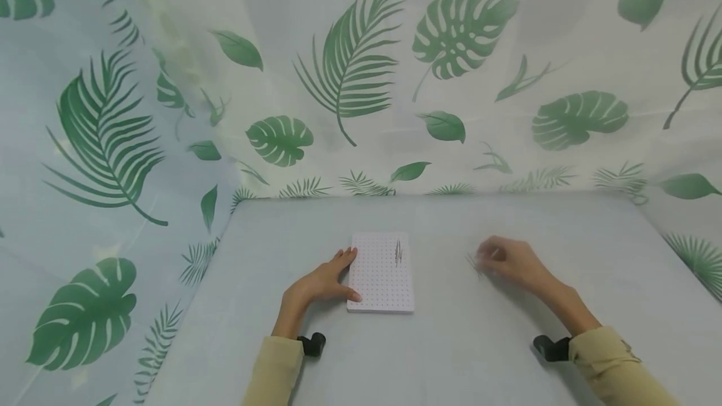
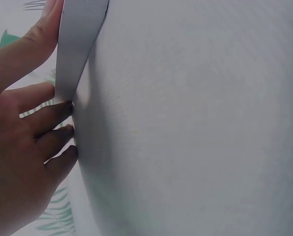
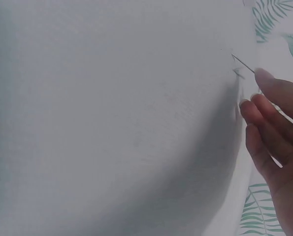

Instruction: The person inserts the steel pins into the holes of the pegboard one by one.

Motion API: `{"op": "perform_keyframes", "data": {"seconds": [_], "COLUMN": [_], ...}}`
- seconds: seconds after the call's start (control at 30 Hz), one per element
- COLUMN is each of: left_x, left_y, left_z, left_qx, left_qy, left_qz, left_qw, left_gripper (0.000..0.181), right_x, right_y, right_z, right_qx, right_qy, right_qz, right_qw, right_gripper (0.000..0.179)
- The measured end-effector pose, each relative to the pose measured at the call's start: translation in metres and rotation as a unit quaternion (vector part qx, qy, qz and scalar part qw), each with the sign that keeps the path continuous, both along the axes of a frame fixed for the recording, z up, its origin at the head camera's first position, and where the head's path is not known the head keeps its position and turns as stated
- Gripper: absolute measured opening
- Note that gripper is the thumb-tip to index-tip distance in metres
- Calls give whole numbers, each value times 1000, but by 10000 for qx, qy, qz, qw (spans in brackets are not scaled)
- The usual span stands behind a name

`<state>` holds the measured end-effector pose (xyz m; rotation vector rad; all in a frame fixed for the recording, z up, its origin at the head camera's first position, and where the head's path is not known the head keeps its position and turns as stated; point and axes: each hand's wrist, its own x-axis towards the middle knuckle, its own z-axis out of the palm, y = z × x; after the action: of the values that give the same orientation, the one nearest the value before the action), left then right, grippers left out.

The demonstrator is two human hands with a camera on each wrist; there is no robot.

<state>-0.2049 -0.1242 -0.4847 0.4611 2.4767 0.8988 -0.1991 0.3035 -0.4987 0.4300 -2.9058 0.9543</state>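
A white block-shaped pad (image 1: 380, 281) with a grid of dots on its top lies on the table. My left hand (image 1: 321, 281) rests at its left side, thumb and fingers spread along that edge; the thumb overlaps the top face. Several thin dark needle-like sticks (image 1: 398, 252) lie close together at the pad's upper right. To the right of the pad, my right hand (image 1: 510, 262) is low over the table. Its thumb and fingers pinch one thin needle-like stick (image 3: 244, 64). More thin sticks (image 1: 474, 265) show by these fingertips, blurred.
A pale grey-white cover spreads over the table (image 1: 440, 349). Behind and at the sides hang white sheets printed with green leaves (image 1: 361, 61). Each wrist wears a small black camera (image 1: 313, 344) close to the sleeve cuff.
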Motion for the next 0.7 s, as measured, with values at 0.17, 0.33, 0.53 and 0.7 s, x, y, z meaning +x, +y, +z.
{"op": "perform_keyframes", "data": {"seconds": [0.17, 0.33, 0.53, 0.7], "left_x": [-2, -1, -1, 0], "left_y": [0, 0, 0, 0], "left_z": [-2, -3, -2, -1], "left_qx": [12, 12, -7, -2], "left_qy": [-29, -42, -24, -6], "left_qz": [30, 91, 94, 73], "left_qw": [10000, 9999, 10000, 10000], "left_gripper": [104, 105, 104, 105], "right_x": [2, 4, 6, 8], "right_y": [-1, -1, -3, -8], "right_z": [0, -1, 0, 1], "right_qx": [-91, -123, -263, -346], "right_qy": [69, 184, 176, 278], "right_qz": [-159, -201, -226, -211], "right_qw": [9998, 9996, 9992, 9988], "right_gripper": [18, 17, 19, 21]}}
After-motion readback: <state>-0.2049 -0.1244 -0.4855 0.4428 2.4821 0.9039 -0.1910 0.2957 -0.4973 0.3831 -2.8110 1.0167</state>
